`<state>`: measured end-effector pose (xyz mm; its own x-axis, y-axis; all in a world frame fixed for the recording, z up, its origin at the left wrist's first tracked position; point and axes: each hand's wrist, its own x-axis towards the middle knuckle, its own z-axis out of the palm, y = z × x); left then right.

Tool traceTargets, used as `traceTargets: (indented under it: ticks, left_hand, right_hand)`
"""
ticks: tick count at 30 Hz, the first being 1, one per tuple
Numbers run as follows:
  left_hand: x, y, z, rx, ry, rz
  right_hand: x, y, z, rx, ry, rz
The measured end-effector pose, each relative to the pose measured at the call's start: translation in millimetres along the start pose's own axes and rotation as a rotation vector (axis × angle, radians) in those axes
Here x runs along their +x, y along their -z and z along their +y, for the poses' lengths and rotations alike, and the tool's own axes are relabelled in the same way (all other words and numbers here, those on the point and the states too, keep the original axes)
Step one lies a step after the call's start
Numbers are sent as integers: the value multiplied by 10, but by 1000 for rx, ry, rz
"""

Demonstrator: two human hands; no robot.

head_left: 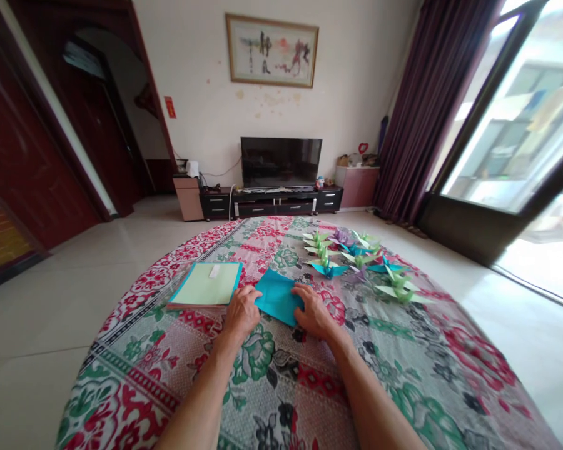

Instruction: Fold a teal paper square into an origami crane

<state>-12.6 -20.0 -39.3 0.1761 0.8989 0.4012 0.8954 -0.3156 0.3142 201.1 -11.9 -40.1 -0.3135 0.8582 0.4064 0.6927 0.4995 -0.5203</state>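
A blue sheet of origami paper [278, 297] lies on the patterned tablecloth between my hands, with faint crease lines on it. My left hand [244, 307] is closed with its thumb and fingers at the paper's left corner. At the right edge, my right hand [313, 311] has its bent fingers closed on the paper, thumb near the lower corner. Just left of my left hand is a stack of coloured paper [205, 285], pale green on top with a blue border showing and a small white piece on it.
Several folded paper cranes [328, 269] in green, blue and purple stand at the table's right rear. The round table wears a floral tablecloth [309, 381]. Beyond it are a television [281, 162] on a black cabinet, a purple curtain [417, 106] and a glass door.
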Motion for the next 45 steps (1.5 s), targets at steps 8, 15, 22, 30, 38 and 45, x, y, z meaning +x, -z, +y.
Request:
traceTargets:
  ticks: [8,15,22,30,38,45]
  left_hand:
    - [1,5,-42,-51,-42,43]
    - [-13,15,-96,-63,-111,20]
    - [-23,111,-65,-95,-153,-2]
    - [-20,139,45,-195,-228,-100]
    - [-5,120,-90,-371,-175,-156]
    - [9,118,-100,-446,-111,-140]
  right_hand:
    - [9,69,108,40,7,61]
    - [0,105,-68,-27,-51,29]
    - [-47,115,-31,-61,-69,-165]
    - [11,135,114,34,47,-20]
    - [-136,96,30,-74,55,-21]
    - [-205,140,-129,-183,86,-145]
